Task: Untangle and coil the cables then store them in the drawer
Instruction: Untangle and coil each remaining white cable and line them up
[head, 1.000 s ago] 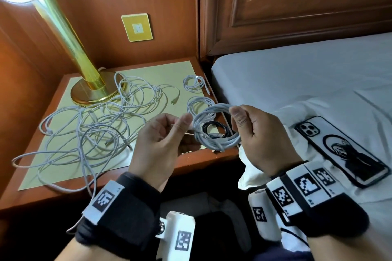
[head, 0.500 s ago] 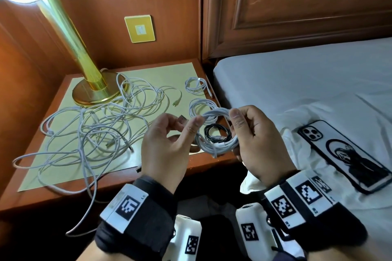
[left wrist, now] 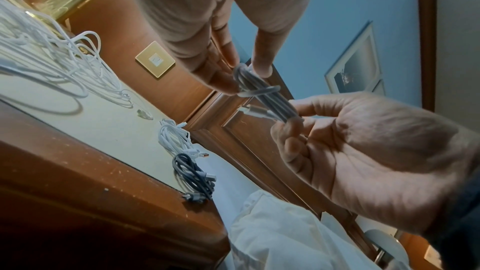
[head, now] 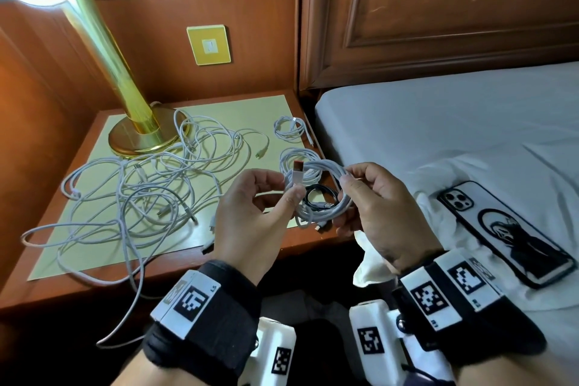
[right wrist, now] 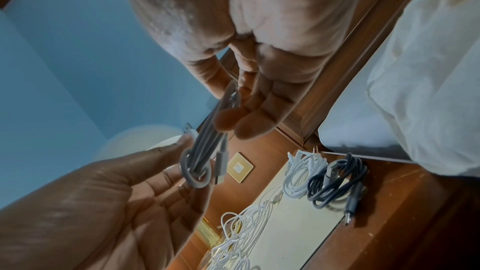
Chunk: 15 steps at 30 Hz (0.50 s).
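Note:
I hold a small coiled white cable between both hands above the nightstand's front right corner. My left hand pinches its left side, where a turn is wrapped round the bundle and a USB plug sticks up. My right hand pinches the right side between thumb and fingers. In the left wrist view the coil spans both pinches. A large tangle of white cables lies on the nightstand. No drawer is in view.
Two white coils and a black coil lie along the nightstand's right edge. A brass lamp stands at the back left. A phone lies on the bed to the right.
My left hand has brought the cable's end round the coil; the USB plug now stands up by my thumb. Both hands stay on the coil.

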Each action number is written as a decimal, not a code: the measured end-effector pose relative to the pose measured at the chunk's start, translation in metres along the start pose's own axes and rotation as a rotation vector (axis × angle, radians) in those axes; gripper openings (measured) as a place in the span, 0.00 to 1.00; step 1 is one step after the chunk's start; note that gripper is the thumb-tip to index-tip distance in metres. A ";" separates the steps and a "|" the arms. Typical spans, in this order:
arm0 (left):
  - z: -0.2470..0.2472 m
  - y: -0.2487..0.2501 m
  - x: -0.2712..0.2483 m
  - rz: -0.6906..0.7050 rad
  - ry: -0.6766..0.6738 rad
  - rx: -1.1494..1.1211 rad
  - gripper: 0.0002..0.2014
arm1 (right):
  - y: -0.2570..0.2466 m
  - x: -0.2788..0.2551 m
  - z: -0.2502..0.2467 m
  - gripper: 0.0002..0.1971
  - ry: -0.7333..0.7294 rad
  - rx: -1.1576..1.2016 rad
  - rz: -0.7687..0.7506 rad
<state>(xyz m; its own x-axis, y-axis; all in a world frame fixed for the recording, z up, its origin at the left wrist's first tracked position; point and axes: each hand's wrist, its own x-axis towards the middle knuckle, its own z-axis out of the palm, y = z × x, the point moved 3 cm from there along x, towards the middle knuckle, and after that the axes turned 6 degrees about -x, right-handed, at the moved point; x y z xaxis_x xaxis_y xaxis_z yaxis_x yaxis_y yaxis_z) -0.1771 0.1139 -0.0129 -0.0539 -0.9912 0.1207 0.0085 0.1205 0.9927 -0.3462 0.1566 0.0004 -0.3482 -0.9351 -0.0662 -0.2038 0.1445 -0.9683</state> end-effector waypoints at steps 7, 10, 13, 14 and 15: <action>-0.001 -0.003 0.001 -0.046 0.003 -0.029 0.09 | 0.001 0.000 0.001 0.05 -0.004 -0.016 -0.006; 0.000 0.000 0.001 -0.067 0.016 -0.076 0.13 | 0.002 0.000 0.001 0.05 -0.006 -0.018 -0.006; -0.001 -0.001 0.001 -0.096 0.021 -0.117 0.14 | 0.002 0.001 0.002 0.04 -0.009 0.010 -0.002; -0.001 -0.001 0.001 -0.104 0.025 -0.131 0.12 | 0.003 0.002 0.002 0.04 -0.008 0.026 0.002; -0.002 -0.002 0.002 -0.116 0.031 -0.146 0.09 | 0.003 0.003 0.001 0.04 -0.007 0.043 0.009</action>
<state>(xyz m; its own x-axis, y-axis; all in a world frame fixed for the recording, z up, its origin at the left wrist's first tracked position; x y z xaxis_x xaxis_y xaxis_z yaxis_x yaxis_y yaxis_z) -0.1751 0.1116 -0.0144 -0.0317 -0.9995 0.0033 0.1488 -0.0015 0.9889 -0.3466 0.1540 -0.0033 -0.3437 -0.9359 -0.0768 -0.1612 0.1394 -0.9770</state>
